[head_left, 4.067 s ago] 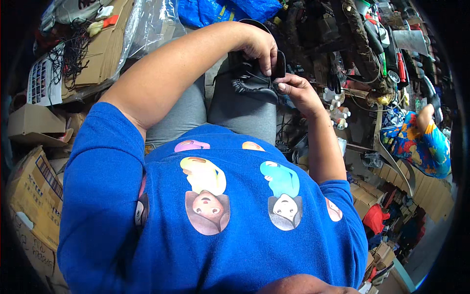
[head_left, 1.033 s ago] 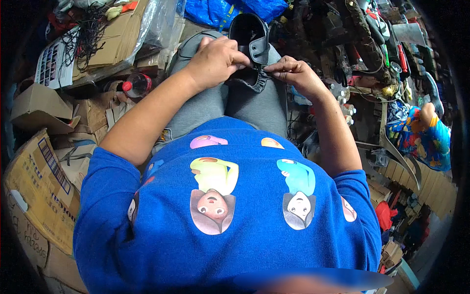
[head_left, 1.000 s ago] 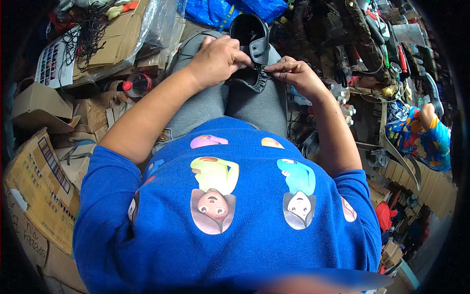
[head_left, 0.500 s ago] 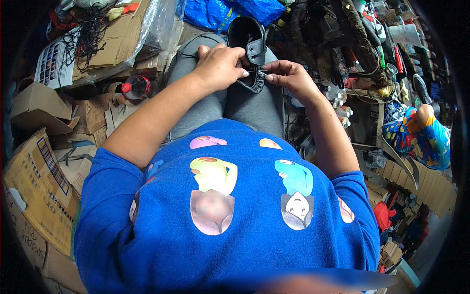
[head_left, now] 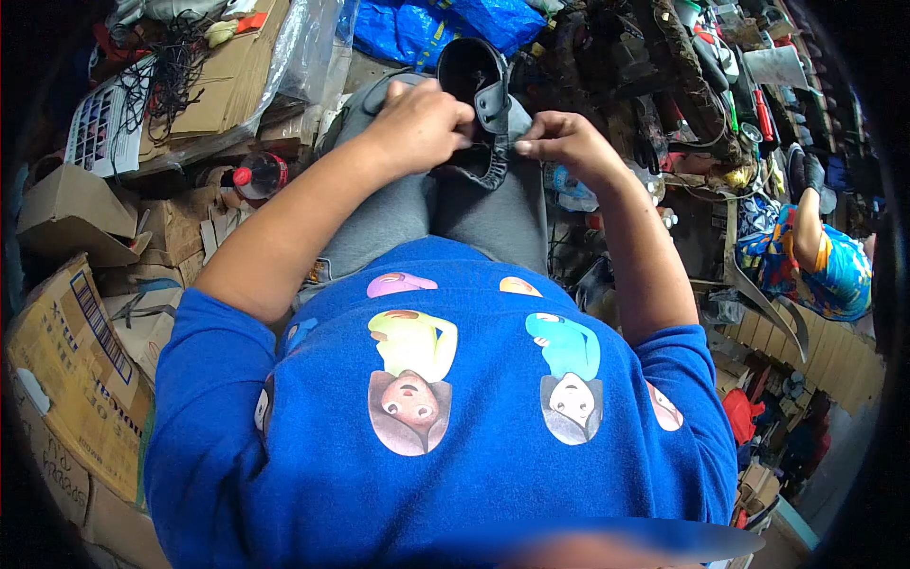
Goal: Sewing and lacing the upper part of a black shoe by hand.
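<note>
A black shoe (head_left: 491,106) rests on my lap across my grey-trousered thighs, its opening facing up and a flap with an eyelet at its middle. The near end has a gathered, puckered edge. My left hand (head_left: 422,123) is closed at the shoe's left side, with the fingertips curled over the edge into the opening. Just off the shoe's right edge, my right hand (head_left: 567,144) is closed with thumb and forefinger pinched together. Whatever lies in that pinch is too small to make out.
At left are flattened cardboard (head_left: 232,85), tangled black cords (head_left: 175,81), a red-capped bottle (head_left: 258,177) and an open box (head_left: 78,213). A blue plastic bag (head_left: 408,33) lies ahead. Tools and clutter fill the right, where another person in a colourful shirt (head_left: 834,270) sits.
My right hand has drawn slightly right, off the shoe's edge. The shoe has shifted and tilted a little. At right, the other person's arm has stretched forward to a dark shoe.
</note>
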Tool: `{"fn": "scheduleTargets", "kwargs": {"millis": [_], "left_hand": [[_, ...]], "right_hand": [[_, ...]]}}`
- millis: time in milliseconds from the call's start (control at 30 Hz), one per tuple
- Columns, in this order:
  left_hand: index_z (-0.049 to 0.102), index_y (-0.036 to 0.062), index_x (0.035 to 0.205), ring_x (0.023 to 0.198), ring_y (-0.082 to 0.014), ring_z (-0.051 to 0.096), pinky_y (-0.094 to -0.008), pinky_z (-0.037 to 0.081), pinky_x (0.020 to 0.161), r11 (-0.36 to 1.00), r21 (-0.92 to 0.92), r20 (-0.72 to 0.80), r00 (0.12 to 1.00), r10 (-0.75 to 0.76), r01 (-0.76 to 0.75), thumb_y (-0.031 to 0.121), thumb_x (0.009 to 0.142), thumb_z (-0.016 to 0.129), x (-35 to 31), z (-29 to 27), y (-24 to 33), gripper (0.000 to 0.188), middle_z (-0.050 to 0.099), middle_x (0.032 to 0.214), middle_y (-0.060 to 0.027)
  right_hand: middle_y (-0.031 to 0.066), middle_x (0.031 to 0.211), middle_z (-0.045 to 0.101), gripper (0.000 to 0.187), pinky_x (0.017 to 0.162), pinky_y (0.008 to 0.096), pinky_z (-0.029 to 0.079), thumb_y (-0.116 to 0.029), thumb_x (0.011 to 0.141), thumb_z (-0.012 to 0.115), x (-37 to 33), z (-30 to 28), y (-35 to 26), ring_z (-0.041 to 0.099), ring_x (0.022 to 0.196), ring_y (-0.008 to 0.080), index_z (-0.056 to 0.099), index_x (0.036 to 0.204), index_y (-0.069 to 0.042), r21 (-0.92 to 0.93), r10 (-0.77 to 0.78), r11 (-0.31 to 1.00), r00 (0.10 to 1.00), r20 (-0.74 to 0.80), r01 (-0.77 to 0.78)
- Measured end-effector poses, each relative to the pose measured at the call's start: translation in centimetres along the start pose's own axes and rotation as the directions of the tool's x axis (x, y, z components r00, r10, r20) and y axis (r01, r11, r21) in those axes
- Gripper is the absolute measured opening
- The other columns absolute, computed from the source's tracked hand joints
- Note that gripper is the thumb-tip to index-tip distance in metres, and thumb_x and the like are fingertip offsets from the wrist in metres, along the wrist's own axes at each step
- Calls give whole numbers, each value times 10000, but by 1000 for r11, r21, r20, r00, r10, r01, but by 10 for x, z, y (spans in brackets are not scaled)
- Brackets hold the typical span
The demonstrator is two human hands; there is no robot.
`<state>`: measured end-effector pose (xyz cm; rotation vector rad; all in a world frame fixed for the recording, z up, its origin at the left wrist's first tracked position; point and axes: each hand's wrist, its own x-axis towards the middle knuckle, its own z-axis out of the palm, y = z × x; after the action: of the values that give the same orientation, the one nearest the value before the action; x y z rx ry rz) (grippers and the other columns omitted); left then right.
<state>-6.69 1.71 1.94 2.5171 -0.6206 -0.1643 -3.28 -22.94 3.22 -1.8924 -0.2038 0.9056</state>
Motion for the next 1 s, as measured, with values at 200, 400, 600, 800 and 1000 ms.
{"fn": "scheduleTargets", "kwargs": {"millis": [200, 400, 600, 800, 1000], "left_hand": [[659, 145, 873, 919, -270, 590, -470, 380, 818, 997, -67, 46, 999, -25, 28, 182, 815, 576, -8, -4, 8, 108, 656, 831, -57], [632, 96, 924, 899, -310, 600, -474, 412, 769, 994, -110, 106, 994, 4, 7, 178, 824, 563, 3, 2, 8, 147, 651, 869, -116], [644, 121, 929, 910, -282, 591, -452, 400, 795, 997, -67, 114, 992, 53, -46, 199, 841, 551, 0, 1, 9, 150, 651, 856, -93], [658, 139, 918, 904, -267, 601, -473, 403, 788, 997, 15, 83, 994, 77, -79, 173, 832, 540, -2, 5, 9, 150, 670, 842, -68], [637, 136, 914, 894, -260, 605, -433, 414, 803, 987, 103, 88, 989, 117, -126, 167, 825, 533, -3, 5, 4, 141, 661, 830, -69]], "right_hand": [[-21, 770, 607, 177, 672, 225, 432, -144, 769, 736, -12, 11, 6, 525, 684, 66, 622, 846, -32, 116, -83, 989, 991, -102, 94], [-17, 801, 595, 162, 668, 232, 424, -141, 748, 750, -39, 1, 22, 534, 746, 67, 649, 829, -44, -90, -7, 996, 983, -186, -10], [50, 893, 596, 219, 776, 270, 449, -210, 805, 690, -29, -21, -16, 572, 855, 144, 693, 909, -18, -310, -141, 950, 929, -342, 30], [122, 984, 614, 212, 820, 343, 484, -176, 766, 679, -14, -18, -3, 596, 923, 288, 685, 945, -61, -574, -376, 815, 827, -418, 81], [43, 779, 599, 70, 807, 372, 392, -171, 805, 535, -14, 24, -41, 594, 833, 231, 584, 845, -142, -963, -430, 40, 875, 223, 265]]}}
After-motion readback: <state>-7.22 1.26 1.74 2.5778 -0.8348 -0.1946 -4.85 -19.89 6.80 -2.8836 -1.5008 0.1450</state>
